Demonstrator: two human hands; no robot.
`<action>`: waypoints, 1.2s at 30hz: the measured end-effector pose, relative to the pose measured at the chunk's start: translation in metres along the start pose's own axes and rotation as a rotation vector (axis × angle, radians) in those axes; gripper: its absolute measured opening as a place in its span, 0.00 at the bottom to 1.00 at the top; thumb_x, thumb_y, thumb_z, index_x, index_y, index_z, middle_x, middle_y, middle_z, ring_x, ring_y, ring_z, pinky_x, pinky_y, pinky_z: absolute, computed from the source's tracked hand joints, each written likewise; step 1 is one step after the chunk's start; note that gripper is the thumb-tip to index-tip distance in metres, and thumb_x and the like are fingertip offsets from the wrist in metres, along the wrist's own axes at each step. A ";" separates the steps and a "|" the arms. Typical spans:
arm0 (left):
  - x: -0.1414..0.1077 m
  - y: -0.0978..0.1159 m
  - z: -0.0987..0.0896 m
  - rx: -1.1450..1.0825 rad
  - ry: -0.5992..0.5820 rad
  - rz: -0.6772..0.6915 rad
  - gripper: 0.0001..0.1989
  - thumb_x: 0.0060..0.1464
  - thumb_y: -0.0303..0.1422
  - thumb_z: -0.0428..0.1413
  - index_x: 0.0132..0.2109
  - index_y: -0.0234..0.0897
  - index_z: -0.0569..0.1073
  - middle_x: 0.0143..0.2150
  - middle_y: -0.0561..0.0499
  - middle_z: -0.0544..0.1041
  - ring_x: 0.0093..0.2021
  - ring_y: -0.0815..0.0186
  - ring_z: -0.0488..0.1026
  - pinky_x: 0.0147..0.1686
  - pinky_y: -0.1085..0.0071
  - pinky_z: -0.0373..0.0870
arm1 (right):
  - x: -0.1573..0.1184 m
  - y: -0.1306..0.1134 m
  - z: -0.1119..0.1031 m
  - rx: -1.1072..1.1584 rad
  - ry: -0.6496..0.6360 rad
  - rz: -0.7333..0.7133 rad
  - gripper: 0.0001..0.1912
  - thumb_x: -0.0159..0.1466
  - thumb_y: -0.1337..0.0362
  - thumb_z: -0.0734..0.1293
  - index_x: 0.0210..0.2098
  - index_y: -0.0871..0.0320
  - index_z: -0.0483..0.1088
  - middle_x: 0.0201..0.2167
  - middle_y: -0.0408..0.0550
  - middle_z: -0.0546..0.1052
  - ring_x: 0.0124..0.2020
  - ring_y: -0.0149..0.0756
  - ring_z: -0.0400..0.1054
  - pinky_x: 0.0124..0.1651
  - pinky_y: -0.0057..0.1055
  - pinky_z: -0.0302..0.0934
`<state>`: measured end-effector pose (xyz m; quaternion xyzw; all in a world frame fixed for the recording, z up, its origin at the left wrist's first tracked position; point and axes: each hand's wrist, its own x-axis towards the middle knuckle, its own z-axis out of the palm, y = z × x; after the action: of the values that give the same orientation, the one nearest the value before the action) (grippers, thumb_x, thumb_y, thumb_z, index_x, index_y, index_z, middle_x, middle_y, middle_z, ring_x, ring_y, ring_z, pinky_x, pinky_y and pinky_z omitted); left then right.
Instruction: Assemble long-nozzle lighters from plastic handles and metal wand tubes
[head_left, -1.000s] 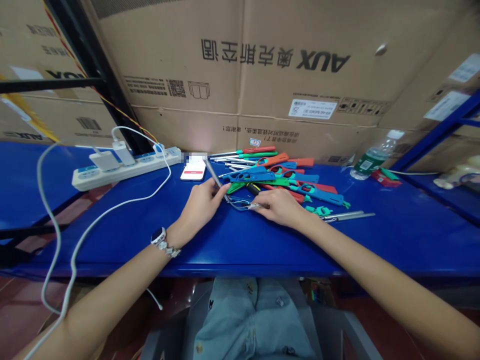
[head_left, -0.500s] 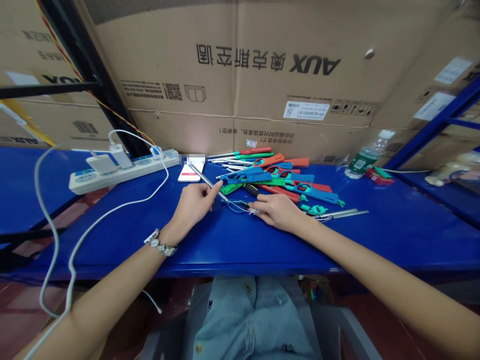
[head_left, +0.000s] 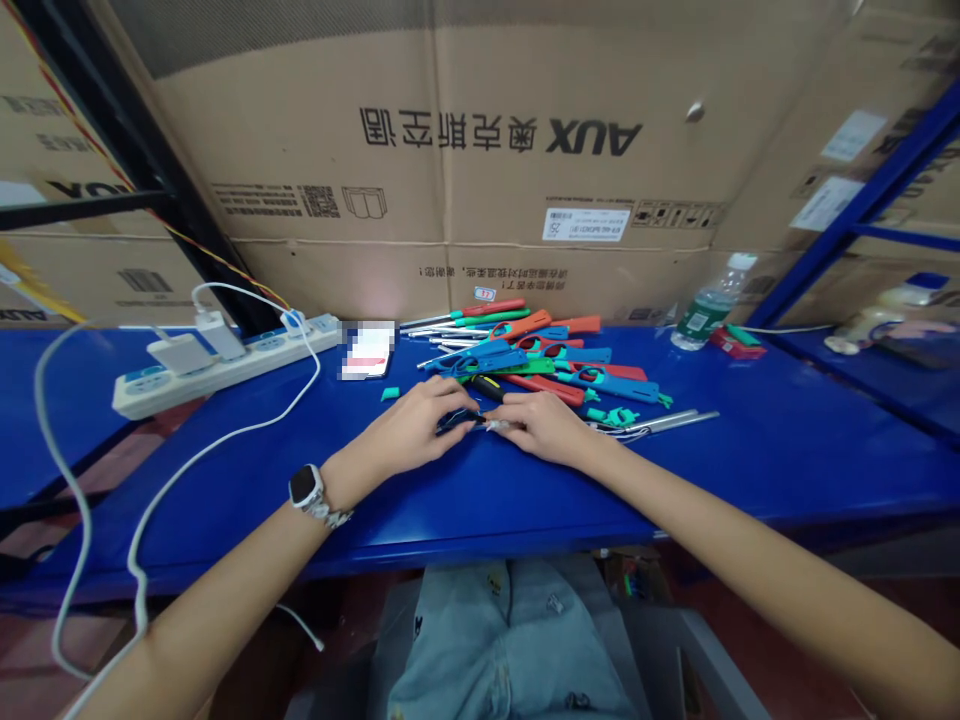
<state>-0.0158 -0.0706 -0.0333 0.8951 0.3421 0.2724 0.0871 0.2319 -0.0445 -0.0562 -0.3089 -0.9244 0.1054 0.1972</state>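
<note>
In the middle of the blue table, my left hand (head_left: pixel 420 425) curls its fingers around thin dark wires (head_left: pixel 459 417). Close beside it, my right hand (head_left: pixel 551 425) pinches a small black-and-white part (head_left: pixel 495 425) at the other end of these wires; the fingers cover most of it. Just behind both hands lies a pile of long-nosed lighters (head_left: pixel 487 355) with blue, red, green and orange handles. A black-and-yellow tool handle (head_left: pixel 489 388) sticks out of it, near my right fingers. Thin metal tubes (head_left: pixel 682 421) and small green pieces (head_left: pixel 621 416) lie right of my right hand.
A white power strip (head_left: pixel 225 362) with plugs and cables runs along the left. Near it is a phone (head_left: pixel 381 350); a loose green piece (head_left: pixel 390 394) lies closer. A water bottle (head_left: pixel 709 310) and a red box (head_left: pixel 739 343) stand right, before a large carton (head_left: pixel 495 190).
The metal tube that my left hand held has gone from view. My left hand has moved right and down, close to my right hand, its wrist turned. A loose green piece now shows.
</note>
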 end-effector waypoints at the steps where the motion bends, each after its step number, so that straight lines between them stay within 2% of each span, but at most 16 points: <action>1: 0.004 -0.003 0.001 -0.024 -0.039 -0.011 0.11 0.67 0.35 0.55 0.48 0.40 0.81 0.47 0.43 0.81 0.48 0.57 0.76 0.51 0.58 0.72 | 0.000 0.000 0.000 0.018 0.001 0.008 0.12 0.73 0.68 0.66 0.49 0.56 0.82 0.34 0.47 0.78 0.35 0.36 0.72 0.40 0.30 0.59; 3: 0.011 -0.009 0.001 -0.073 -0.090 -0.061 0.11 0.67 0.33 0.54 0.46 0.39 0.82 0.43 0.45 0.82 0.44 0.59 0.77 0.48 0.61 0.73 | 0.000 -0.002 -0.002 0.055 -0.004 0.021 0.12 0.73 0.67 0.66 0.48 0.56 0.82 0.34 0.48 0.78 0.35 0.36 0.72 0.40 0.30 0.60; 8: 0.022 -0.018 -0.002 -0.245 -0.211 -0.165 0.06 0.61 0.32 0.60 0.41 0.39 0.83 0.37 0.48 0.84 0.36 0.63 0.78 0.39 0.68 0.71 | 0.001 -0.002 -0.007 0.206 -0.021 0.029 0.13 0.74 0.63 0.64 0.49 0.58 0.81 0.39 0.50 0.80 0.38 0.37 0.74 0.43 0.32 0.63; 11: 0.023 -0.019 -0.001 -0.318 -0.188 -0.154 0.06 0.60 0.32 0.61 0.40 0.39 0.83 0.37 0.48 0.84 0.37 0.63 0.79 0.39 0.68 0.72 | 0.001 0.000 -0.010 0.362 0.004 0.075 0.15 0.75 0.60 0.62 0.50 0.58 0.79 0.43 0.51 0.82 0.41 0.38 0.75 0.45 0.33 0.65; 14: 0.021 -0.020 0.003 -0.331 -0.141 -0.135 0.06 0.61 0.34 0.62 0.40 0.40 0.84 0.38 0.48 0.83 0.37 0.63 0.79 0.41 0.67 0.73 | 0.001 0.002 -0.010 0.423 0.017 0.132 0.16 0.75 0.57 0.61 0.48 0.59 0.77 0.39 0.48 0.81 0.36 0.36 0.71 0.40 0.32 0.63; 17: 0.018 -0.021 0.005 -0.304 -0.135 -0.115 0.06 0.61 0.34 0.61 0.41 0.40 0.84 0.39 0.47 0.82 0.38 0.63 0.79 0.42 0.66 0.74 | 0.002 0.002 -0.007 0.412 0.034 0.173 0.17 0.74 0.54 0.62 0.37 0.59 0.75 0.29 0.43 0.74 0.30 0.33 0.64 0.35 0.30 0.57; 20: 0.017 -0.020 0.006 -0.276 -0.135 -0.097 0.06 0.61 0.32 0.61 0.41 0.40 0.83 0.39 0.47 0.81 0.38 0.63 0.79 0.43 0.66 0.74 | 0.002 -0.002 -0.003 0.370 0.062 0.210 0.18 0.73 0.54 0.63 0.31 0.58 0.70 0.24 0.40 0.68 0.27 0.32 0.60 0.33 0.30 0.52; 28: 0.014 -0.014 0.005 -0.205 -0.115 -0.042 0.08 0.64 0.29 0.58 0.43 0.40 0.84 0.42 0.47 0.80 0.40 0.62 0.78 0.45 0.64 0.74 | 0.002 -0.008 -0.002 0.189 0.015 0.200 0.06 0.72 0.66 0.63 0.38 0.57 0.71 0.27 0.42 0.73 0.29 0.34 0.65 0.36 0.31 0.52; 36: 0.011 -0.021 0.010 -0.246 -0.096 -0.033 0.09 0.63 0.26 0.60 0.43 0.41 0.85 0.44 0.47 0.81 0.42 0.63 0.79 0.51 0.62 0.75 | 0.004 -0.014 -0.008 0.050 -0.063 0.181 0.06 0.71 0.69 0.62 0.38 0.55 0.67 0.26 0.42 0.72 0.29 0.37 0.65 0.36 0.32 0.48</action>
<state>-0.0151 -0.0470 -0.0443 0.8839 0.3160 0.2678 0.2171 0.2251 -0.0527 -0.0438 -0.3829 -0.8955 0.1556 0.1651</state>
